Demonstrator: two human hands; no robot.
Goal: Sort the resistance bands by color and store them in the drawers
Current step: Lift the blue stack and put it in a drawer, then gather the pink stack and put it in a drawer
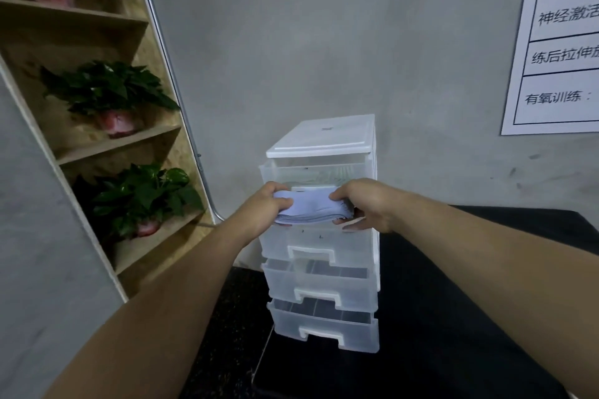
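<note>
Two hands hold a pile of light blue bands [309,208].
The left hand [265,206] and right hand [364,204] each grip one end, in front of the clear drawers [321,282].

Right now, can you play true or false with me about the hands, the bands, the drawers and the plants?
1. The left hand and the right hand both hold the stack of bands. True.
2. The bands are bright red. False: they are pale blue.
3. The potted plants sit on shelves to the left of the drawer unit. True.
4. The drawer unit is made of dark wood. False: it is see-through whitish plastic.
5. The bands are lying on the floor. False: they are held up in front of the upper drawers.
</note>
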